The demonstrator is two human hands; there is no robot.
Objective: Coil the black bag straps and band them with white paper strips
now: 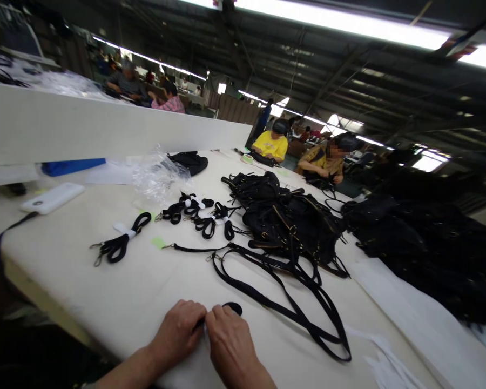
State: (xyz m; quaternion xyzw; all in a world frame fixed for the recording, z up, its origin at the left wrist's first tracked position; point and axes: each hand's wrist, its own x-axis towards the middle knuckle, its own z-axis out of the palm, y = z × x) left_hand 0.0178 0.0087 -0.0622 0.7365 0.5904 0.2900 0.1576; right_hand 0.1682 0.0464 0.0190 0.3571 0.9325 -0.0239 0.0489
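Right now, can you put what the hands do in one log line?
Left hand: closed on black strap | right hand: same strap, beside left hand | table: bundled strap at left, loose straps ahead-right

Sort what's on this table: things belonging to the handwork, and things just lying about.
Likely part of the job:
black strap held by left hand and right hand
loose straps
wrapped strap bundles
black bags, perhaps

Apparently lying about:
white device
clear plastic
blue item

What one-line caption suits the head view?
Left hand and right hand hold a looped black strap over a white table, near bundled black straps and piled black bags.
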